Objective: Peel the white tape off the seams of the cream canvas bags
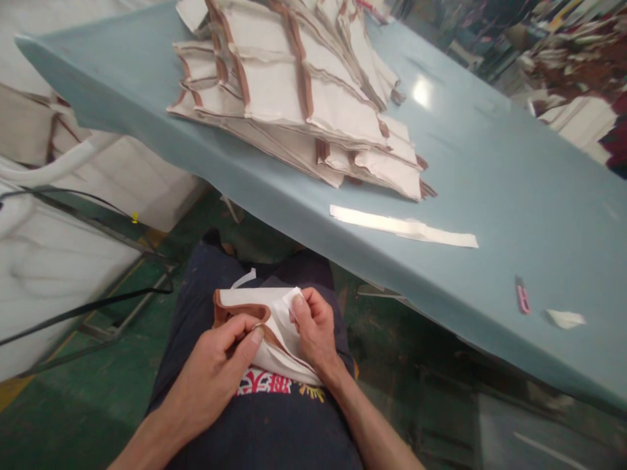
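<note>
- Cloth pc (pixel 283 326), white w/ brown trim: I see it held above dark garment (pixel 259 431) on the lap, beside the pale-blue surface (pixel 480 176).
- L hand (pixel 213 369): fingers pinching the brown trim, thumb vs. index.
- R hand (pixel 316 329): fingers gripping a white corner, thumb on top.
- Pile of brown-edged pcs (pixel 267 85) on surface, up ahead of me.
- White strip (pixel 372 222) lying flat, nr pile.
- Farther R: pink-handled tool (pixel 523 299), w/ white scrap (pixel 565 318) just beside it, apart.
</note>
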`<state>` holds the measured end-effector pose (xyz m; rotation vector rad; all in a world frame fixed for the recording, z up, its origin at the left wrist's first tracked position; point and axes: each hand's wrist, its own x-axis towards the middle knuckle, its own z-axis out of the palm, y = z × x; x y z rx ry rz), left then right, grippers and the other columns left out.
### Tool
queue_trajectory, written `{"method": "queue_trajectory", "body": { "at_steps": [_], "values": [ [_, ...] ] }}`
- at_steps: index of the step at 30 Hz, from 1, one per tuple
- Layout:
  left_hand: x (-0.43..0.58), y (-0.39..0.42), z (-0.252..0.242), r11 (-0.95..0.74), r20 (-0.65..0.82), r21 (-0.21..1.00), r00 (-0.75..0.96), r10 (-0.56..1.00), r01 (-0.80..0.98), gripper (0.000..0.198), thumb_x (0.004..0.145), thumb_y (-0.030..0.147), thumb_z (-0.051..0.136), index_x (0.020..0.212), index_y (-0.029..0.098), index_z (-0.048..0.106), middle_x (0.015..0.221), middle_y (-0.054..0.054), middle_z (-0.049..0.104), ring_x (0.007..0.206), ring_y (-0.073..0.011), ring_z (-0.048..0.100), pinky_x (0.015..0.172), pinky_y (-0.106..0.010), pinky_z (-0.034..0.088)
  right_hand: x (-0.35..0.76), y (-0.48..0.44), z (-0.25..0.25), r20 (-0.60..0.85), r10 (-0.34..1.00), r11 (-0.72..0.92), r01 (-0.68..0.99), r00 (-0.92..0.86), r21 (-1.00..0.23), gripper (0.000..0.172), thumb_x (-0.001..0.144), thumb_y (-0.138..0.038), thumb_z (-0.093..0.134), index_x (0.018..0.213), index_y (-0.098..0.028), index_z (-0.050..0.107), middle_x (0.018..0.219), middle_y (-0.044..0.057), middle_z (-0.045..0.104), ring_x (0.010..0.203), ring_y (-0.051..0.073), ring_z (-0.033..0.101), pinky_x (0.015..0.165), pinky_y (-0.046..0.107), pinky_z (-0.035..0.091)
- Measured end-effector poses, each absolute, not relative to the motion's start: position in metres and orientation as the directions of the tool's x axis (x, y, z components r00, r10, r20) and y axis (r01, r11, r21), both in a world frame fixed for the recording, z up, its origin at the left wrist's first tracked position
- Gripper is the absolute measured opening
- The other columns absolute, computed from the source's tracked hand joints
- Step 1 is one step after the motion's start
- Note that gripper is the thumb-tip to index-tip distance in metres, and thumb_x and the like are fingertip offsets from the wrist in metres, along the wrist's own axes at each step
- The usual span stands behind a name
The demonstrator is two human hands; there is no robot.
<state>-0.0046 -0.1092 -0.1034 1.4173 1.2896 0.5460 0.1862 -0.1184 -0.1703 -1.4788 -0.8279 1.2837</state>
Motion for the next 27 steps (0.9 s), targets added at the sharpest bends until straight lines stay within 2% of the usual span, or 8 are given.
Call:
{"method": "queue_trajectory", "body": {
  "at_steps": [4, 6, 11, 14, 17, 23, 27],
  "values": [
    [0.004, -0.091, -0.092, 0.096, -0.205, 0.929, 0.280, 0.938, 0.358, 0.034, 0.098, 0.044, 0.062, 0.081, 0.024, 0.083, 0.077, -0.003, 0.082, 0.066, -0.0216, 0.072, 0.064, -0.027, 0.058, 0.210, -0.111, -0.124, -0.252, 0.942, -0.257, -0.005, 0.221, -0.966, 0.043, 0.095, -0.056, 0.082, 0.074, -0.022, 0.066, 0.065, -0.004, 0.058, 0.061, 0.013, 0.043, 0.059, 0.026, 0.036],
    [0.008, -0.081, -0.083, 0.092, -0.182, 0.943, 0.266, 0.947, 0.319, 0.033, 0.095, 0.045, 0.065, 0.079, 0.024, 0.083, 0.074, -0.002, 0.080, 0.064, -0.0207, 0.069, 0.063, -0.026, 0.059, 0.219, -0.110, -0.091, -0.200, 0.960, -0.217, 0.069, 0.198, -0.974, 0.041, 0.099, -0.053, 0.078, 0.074, -0.022, 0.067, 0.063, -0.005, 0.056, 0.057, 0.012, 0.039, 0.055, 0.026, 0.034],
    [0.009, -0.068, -0.070, 0.163, -0.246, 0.956, 0.365, 0.898, 0.245, 0.033, 0.096, 0.047, 0.067, 0.078, 0.023, 0.082, 0.076, -0.002, 0.080, 0.063, -0.0186, 0.069, 0.058, -0.023, 0.056, 0.210, -0.116, -0.037, -0.211, 0.975, -0.219, 0.159, 0.066, -0.963, 0.028, 0.102, -0.043, 0.075, 0.085, -0.021, 0.073, 0.065, -0.004, 0.064, 0.053, 0.011, 0.046, 0.052, 0.024, 0.034],
    [0.006, -0.066, -0.070, 0.161, -0.243, 0.960, 0.393, 0.887, 0.230, 0.034, 0.099, 0.047, 0.068, 0.081, 0.023, 0.083, 0.076, 0.000, 0.078, 0.065, -0.0164, 0.067, 0.057, -0.021, 0.053, 0.195, -0.117, -0.039, -0.169, 0.982, -0.185, 0.286, 0.083, -0.940, 0.021, 0.100, -0.037, 0.072, 0.087, -0.021, 0.072, 0.066, -0.005, 0.065, 0.054, 0.010, 0.050, 0.051, 0.023, 0.032],
    [0.002, -0.064, -0.072, 0.166, -0.250, 0.961, 0.445, 0.860, 0.219, 0.037, 0.103, 0.048, 0.066, 0.085, 0.022, 0.085, 0.076, 0.000, 0.076, 0.066, -0.0161, 0.066, 0.057, -0.021, 0.053, 0.188, -0.114, -0.050, -0.111, 0.986, -0.151, 0.372, 0.127, -0.916, 0.022, 0.100, -0.039, 0.069, 0.086, -0.022, 0.070, 0.065, -0.004, 0.065, 0.054, 0.011, 0.052, 0.051, 0.024, 0.033],
    [-0.003, -0.061, -0.077, 0.166, -0.253, 0.961, 0.464, 0.849, 0.220, 0.047, 0.107, 0.052, 0.060, 0.078, 0.020, 0.079, 0.075, -0.001, 0.074, 0.065, -0.0156, 0.062, 0.058, -0.022, 0.053, 0.186, -0.113, -0.057, -0.005, 0.992, -0.064, 0.464, 0.128, -0.883, 0.023, 0.103, -0.038, 0.068, 0.087, -0.023, 0.070, 0.066, -0.004, 0.068, 0.052, 0.011, 0.056, 0.050, 0.023, 0.035],
    [-0.002, -0.060, -0.078, 0.197, -0.281, 0.955, 0.468, 0.838, 0.222, 0.048, 0.104, 0.054, 0.060, 0.073, 0.020, 0.073, 0.069, 0.000, 0.070, 0.061, -0.0154, 0.059, 0.055, -0.022, 0.052, 0.185, -0.114, -0.059, 0.051, 0.989, -0.028, 0.507, 0.141, -0.862, 0.022, 0.105, -0.035, 0.068, 0.088, -0.022, 0.070, 0.066, -0.004, 0.070, 0.051, 0.011, 0.059, 0.050, 0.023, 0.036]
  ]
}}
